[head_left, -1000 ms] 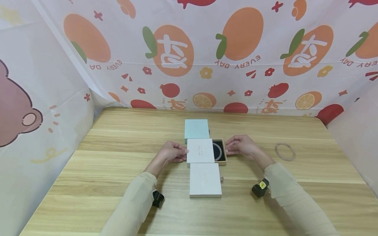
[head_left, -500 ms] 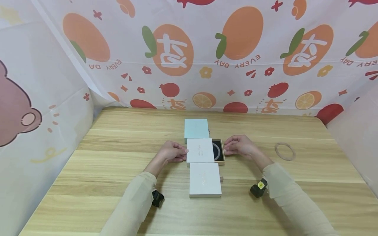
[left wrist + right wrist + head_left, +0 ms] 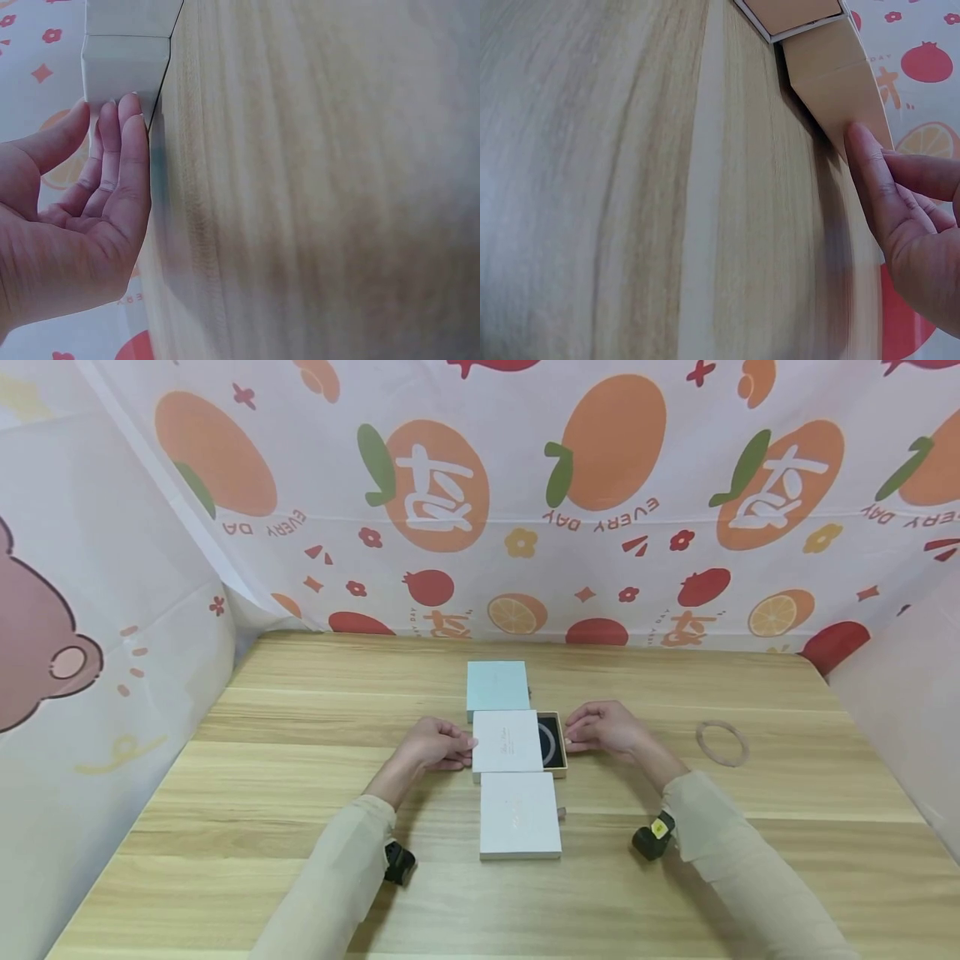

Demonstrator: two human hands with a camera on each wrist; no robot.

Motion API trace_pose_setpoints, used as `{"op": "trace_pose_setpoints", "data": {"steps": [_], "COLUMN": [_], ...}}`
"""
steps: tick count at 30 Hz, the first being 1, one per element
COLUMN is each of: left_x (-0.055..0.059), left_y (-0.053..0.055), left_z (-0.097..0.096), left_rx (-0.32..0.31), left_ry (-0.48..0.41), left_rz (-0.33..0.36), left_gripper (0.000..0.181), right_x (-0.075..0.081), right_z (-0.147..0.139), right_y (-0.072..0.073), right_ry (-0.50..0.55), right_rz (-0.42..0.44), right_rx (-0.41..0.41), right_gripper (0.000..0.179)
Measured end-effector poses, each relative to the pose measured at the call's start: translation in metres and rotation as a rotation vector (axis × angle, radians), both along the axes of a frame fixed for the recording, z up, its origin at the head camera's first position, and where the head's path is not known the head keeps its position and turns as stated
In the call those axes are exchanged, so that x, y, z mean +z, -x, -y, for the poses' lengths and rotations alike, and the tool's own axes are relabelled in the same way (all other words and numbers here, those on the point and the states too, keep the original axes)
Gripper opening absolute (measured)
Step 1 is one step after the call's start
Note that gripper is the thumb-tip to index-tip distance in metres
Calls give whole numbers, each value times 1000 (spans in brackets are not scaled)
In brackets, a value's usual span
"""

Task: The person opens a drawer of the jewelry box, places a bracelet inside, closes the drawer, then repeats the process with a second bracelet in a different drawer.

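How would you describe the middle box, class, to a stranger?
On the wooden table, look between the left hand and right hand. The middle box, white, sits between a blue box and another white one; only its drawer is partly out, showing a ring.

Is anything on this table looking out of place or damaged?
A loose ring seems out of place: it lies on the table, while a similar ring sits in the partly open drawer of the middle box. No damage shows.

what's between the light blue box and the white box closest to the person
In the head view, the middle white box lies between the light blue box and the closest white box, its drawer partly out toward the right hand.
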State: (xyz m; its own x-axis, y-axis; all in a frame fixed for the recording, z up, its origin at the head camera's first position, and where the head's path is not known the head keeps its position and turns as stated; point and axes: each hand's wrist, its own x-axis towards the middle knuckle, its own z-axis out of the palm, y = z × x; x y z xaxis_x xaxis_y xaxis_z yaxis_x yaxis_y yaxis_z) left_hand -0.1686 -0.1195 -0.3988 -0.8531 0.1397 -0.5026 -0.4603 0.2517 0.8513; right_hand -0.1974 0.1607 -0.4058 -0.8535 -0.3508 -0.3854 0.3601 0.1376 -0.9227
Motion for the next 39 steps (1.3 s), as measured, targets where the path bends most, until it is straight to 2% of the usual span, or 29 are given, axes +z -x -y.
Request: {"op": "trace_pose_setpoints", "data": {"steps": [11,21,29,39], "left_x": [0,1,0,1], "left_y": [0,-1,-1,-1], "left_z": [0,-1,-1,-1], "left_rx": [-5,-7,-2,-8], "left_ry": [-4,-6,-6,3], "left_rz": [0,-1,2,5], "left_gripper": [14,14,14,13], "right_x": [-2,-1,-1,-2], "right_z": [4,8,11,12], "right_y": [2,3,2,3], "right_ry": [10,-39,-41,-61], "right_rz": [11,2,-20,-17], "right_rx": [-10,-12,10,-3], "right_gripper": [26,25,25,24]}}
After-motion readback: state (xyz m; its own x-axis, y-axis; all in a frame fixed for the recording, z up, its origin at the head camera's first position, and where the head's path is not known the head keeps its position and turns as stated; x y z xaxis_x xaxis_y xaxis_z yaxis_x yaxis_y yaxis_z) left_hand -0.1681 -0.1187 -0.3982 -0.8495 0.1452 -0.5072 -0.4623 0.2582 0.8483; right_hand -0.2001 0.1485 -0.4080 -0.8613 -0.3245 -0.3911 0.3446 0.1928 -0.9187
